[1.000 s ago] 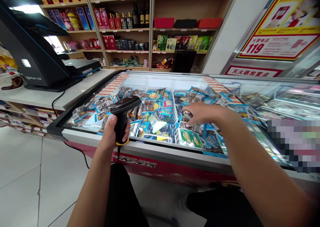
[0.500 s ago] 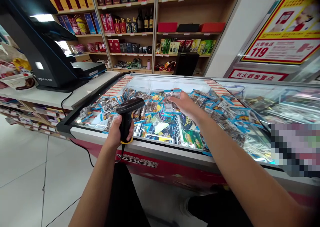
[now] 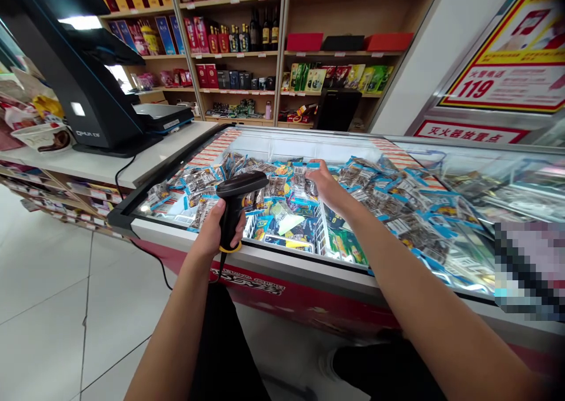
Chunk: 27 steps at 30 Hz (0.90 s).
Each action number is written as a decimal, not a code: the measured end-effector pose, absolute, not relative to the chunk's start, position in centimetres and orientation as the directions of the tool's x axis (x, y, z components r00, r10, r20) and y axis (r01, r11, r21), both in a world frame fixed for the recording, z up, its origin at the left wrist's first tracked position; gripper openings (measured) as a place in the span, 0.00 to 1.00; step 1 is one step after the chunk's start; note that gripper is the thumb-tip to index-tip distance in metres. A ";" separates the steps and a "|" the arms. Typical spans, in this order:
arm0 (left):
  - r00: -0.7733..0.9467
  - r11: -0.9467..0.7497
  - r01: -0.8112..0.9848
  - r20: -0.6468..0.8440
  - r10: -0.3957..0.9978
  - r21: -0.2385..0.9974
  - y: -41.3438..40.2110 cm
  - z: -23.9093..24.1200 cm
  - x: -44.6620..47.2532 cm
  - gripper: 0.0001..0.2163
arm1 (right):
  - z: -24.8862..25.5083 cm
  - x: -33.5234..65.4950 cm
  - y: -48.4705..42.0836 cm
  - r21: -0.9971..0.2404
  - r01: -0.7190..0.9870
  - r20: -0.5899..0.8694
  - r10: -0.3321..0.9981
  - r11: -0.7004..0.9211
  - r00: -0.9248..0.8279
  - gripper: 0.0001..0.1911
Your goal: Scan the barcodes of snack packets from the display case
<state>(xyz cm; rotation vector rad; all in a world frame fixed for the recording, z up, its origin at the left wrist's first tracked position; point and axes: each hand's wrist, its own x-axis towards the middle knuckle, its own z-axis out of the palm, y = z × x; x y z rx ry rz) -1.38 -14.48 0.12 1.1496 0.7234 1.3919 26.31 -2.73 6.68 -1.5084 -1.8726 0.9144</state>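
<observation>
Nearest, at about 7 o'clock in the view, the left hand [image 3: 212, 234] is wrapped tight around the grip of a black barcode scanner [image 3: 241, 192], whose head points toward 3 o'clock; its cable [image 3: 148, 259] hangs down toward the tiled floor [image 3: 53, 318]. Both sit above the front rim of a chest freezer [image 3: 286, 264]. At 3 o'clock from the scanner head and just beside it, the right hand [image 3: 330, 190] holds a clear-wrapped packet [image 3: 304, 177] in its fingers above the open freezer, the thumb on the packet's upper edge. Below, the freezer is heaped with blue-edged packets [image 3: 397, 195], parted by a white wire divider [image 3: 323, 236] running toward 12 o'clock. At 9 o'clock of the freezer, a white bench [image 3: 110, 166] touches its side and carries a black checkout terminal [image 3: 88, 103]. Farther off, at 12 o'clock, wooden shelves [image 3: 282, 56] hold boxes and bottles, and at 2 o'clock hangs a red and yellow sign [image 3: 507, 77] reading 119.
</observation>
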 end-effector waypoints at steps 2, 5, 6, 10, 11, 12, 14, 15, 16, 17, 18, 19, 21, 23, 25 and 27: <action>0.102 -0.176 -0.376 0.229 0.968 0.910 -14.4 0.0 -1.4 0.34 | 6.8 26.1 -3.0 -0.775 0.632 -0.110 0.984 0.003 -0.139 0.48; 0.092 -0.174 -0.384 0.225 0.970 0.907 -14.5 0.1 -1.4 0.34 | 6.5 25.8 -2.8 -0.683 0.727 -0.159 0.986 -0.073 -0.051 0.51; 0.091 -0.176 -0.384 0.227 0.970 0.906 -14.5 0.2 -1.4 0.34 | 6.3 25.8 -2.7 -0.639 0.767 -0.134 0.990 -0.057 -0.038 0.52; 0.095 -0.188 -0.375 0.239 0.966 0.908 -14.6 0.5 -1.3 0.35 | 5.2 26.6 -2.6 -0.441 0.897 -0.096 0.991 0.037 -0.089 0.49; 0.098 -0.189 -0.374 0.241 0.966 0.908 -14.6 0.5 -1.3 0.35 | 4.9 26.9 -2.7 -0.426 0.902 -0.105 0.986 0.071 -0.127 0.45; 0.099 -0.188 -0.374 0.241 0.965 0.908 -14.6 0.5 -1.3 0.35 | 4.7 27.2 -2.7 -0.425 0.898 -0.107 0.978 0.118 -0.179 0.40; 0.097 -0.184 -0.380 0.237 0.967 0.906 -14.6 0.5 -1.3 0.34 | 4.5 27.5 -2.7 -0.440 0.869 -0.086 0.953 0.226 -0.292 0.32; 0.097 -0.181 -0.384 0.235 0.967 0.905 -14.6 0.5 -1.3 0.34 | 4.4 27.5 -2.7 -0.447 0.850 -0.071 0.936 0.278 -0.344 0.30; 0.098 -0.178 -0.388 0.233 0.968 0.904 -14.6 0.5 -1.4 0.34 | 4.3 27.5 -2.7 -0.451 0.833 -0.060 0.920 0.320 -0.387 0.30; 0.098 -0.176 -0.390 0.231 0.968 0.904 -14.6 0.4 -1.4 0.34 | 4.2 27.4 -2.7 -0.452 0.819 -0.052 0.906 0.354 -0.420 0.31; 0.099 -0.175 -0.393 0.230 0.968 0.903 -14.6 0.4 -1.4 0.34 | 4.2 27.2 -2.7 -0.451 0.806 -0.046 0.892 0.383 -0.449 0.32; 0.099 -0.174 -0.396 0.231 0.968 0.902 -14.5 0.3 -1.5 0.34 | 4.2 26.9 -2.8 -0.452 0.793 -0.044 0.878 0.408 -0.477 0.34; 0.097 -0.175 -0.398 0.231 0.968 0.901 -14.5 0.2 -1.5 0.34 | 4.1 26.3 -3.0 -0.480 0.753 -0.050 0.842 0.451 -0.536 0.38; 0.096 -0.176 -0.391 0.230 0.969 0.903 -14.5 0.2 -1.6 0.35 | 4.2 25.7 -3.4 -0.534 0.699 -0.061 0.804 0.475 -0.592 0.44; 0.088 -0.178 -0.377 0.226 0.970 0.909 -14.6 0.2 -1.6 0.34 | 4.4 25.3 -3.7 -0.577 0.656 -0.068 0.772 0.486 -0.632 0.49; 0.078 -0.180 -0.365 0.222 0.972 0.913 -14.7 0.2 -1.6 0.34 | 4.9 25.5 -3.6 -0.588 0.644 -0.053 0.771 0.490 -0.635 0.50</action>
